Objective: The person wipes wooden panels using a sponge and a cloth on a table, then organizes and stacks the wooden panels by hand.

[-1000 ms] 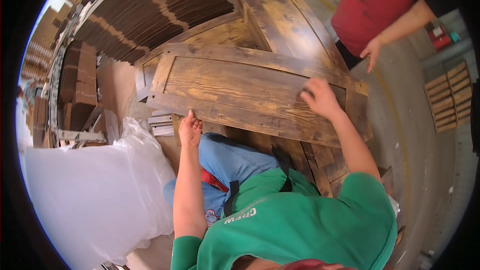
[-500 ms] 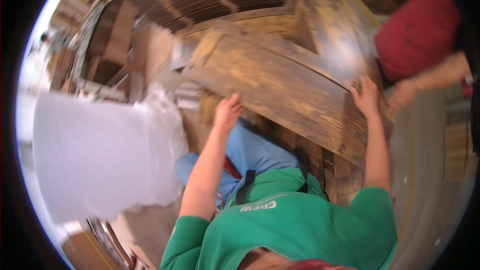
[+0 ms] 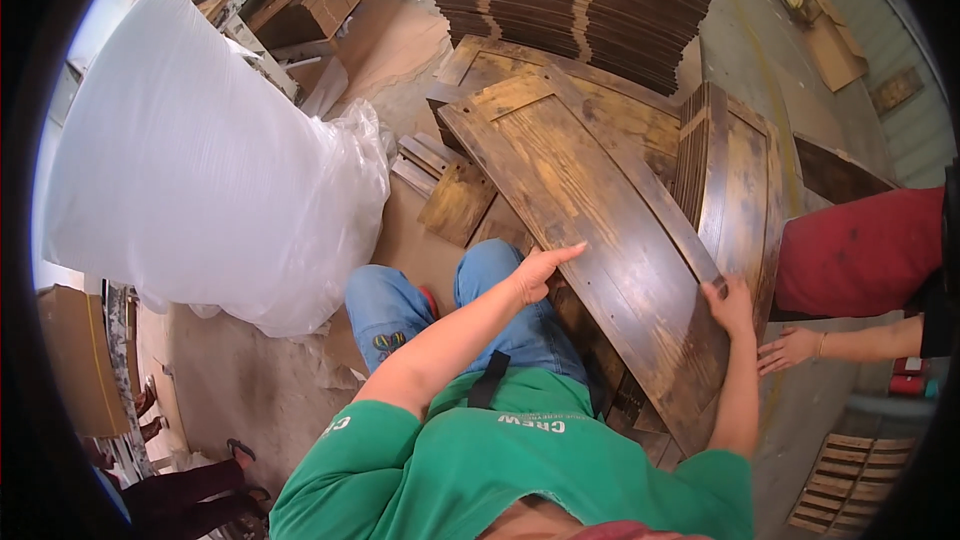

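A long dark-stained wooden panel [image 3: 590, 230] lies across the person's knees, its long axis running from upper left to lower right, resting on other panels below. The left hand [image 3: 540, 270] lies at its near long edge, fingers stretched out flat, not clamped. The right hand [image 3: 732, 302] grips the far edge near the lower end, fingers closed over the wood. To the right, a co-worker's hand [image 3: 790, 348] hangs open beside standing panels [image 3: 730, 170]. A big white plastic bag [image 3: 200, 170] stands left; flat brown cardboard stacks [image 3: 580, 0] lie behind.
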